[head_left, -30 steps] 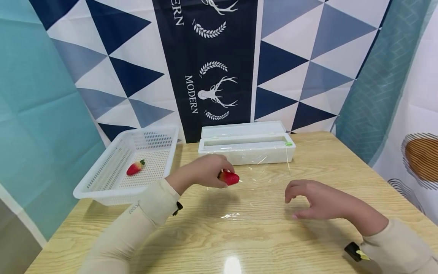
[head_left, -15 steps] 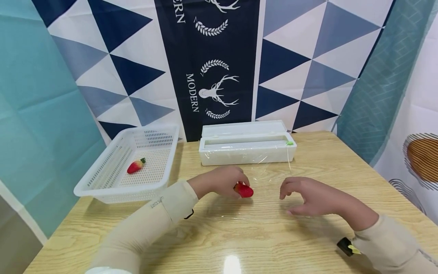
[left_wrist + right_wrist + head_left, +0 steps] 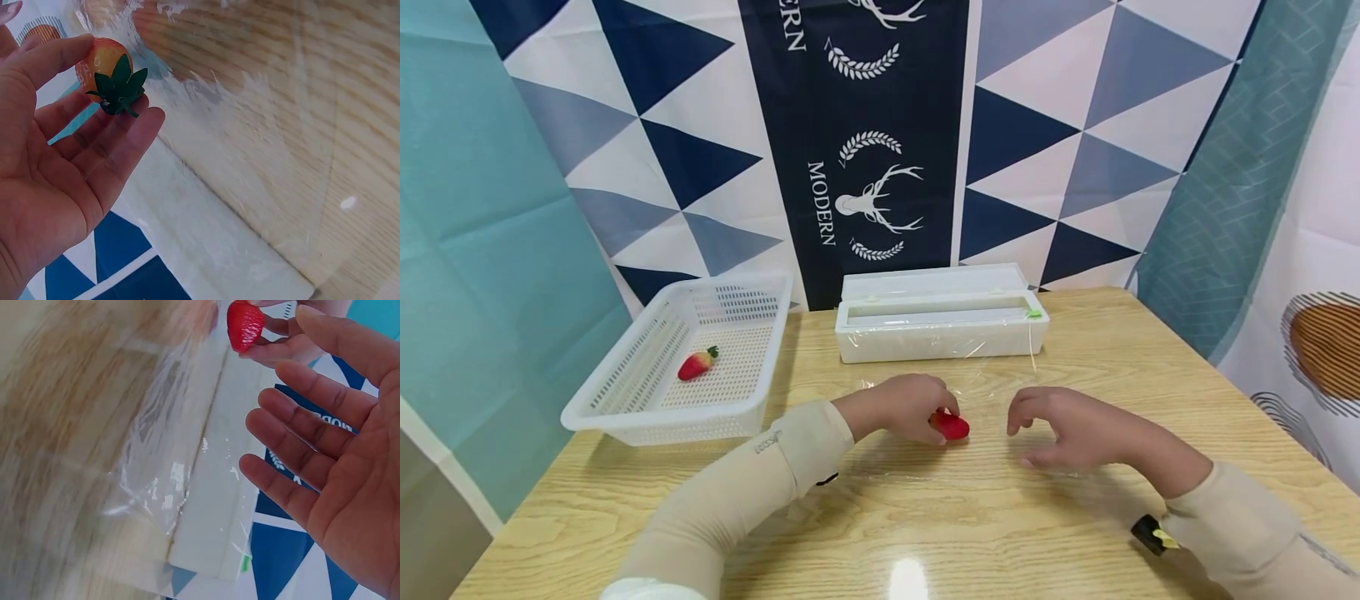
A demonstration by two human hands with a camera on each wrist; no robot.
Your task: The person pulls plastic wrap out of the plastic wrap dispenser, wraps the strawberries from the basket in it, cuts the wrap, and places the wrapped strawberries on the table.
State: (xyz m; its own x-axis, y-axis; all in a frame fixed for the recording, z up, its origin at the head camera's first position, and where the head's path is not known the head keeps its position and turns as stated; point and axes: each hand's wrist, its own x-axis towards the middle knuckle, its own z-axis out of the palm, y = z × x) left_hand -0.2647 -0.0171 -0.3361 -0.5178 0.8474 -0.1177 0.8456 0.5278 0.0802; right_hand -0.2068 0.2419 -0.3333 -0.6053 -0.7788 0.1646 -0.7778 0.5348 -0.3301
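Observation:
My left hand (image 3: 913, 408) pinches a red strawberry (image 3: 952, 426) between thumb and fingers, just over the middle of the table. In the left wrist view the green leaves of the strawberry (image 3: 119, 84) face the camera. To the right, my right hand (image 3: 1071, 427) hovers with its fingers loosely bent and nothing in them. The strawberry (image 3: 244, 325) shows red tip first in the right wrist view, apart from the right hand (image 3: 337, 437). Clear plastic wrap (image 3: 156, 444) spreads from the long white box (image 3: 940, 340) over the table below the hands.
On the left a white perforated basket (image 3: 625, 421) stands with another strawberry (image 3: 697, 364) in it. The long box has its lid (image 3: 932, 283) raised at the back, against a patterned curtain (image 3: 865, 125). Bare wood of the table (image 3: 1000, 533) shows in front.
My left hand has moved right and toward the front with the strawberry, coming lower over the wrap. The right hand has shifted slightly left, so the two hands are closer.

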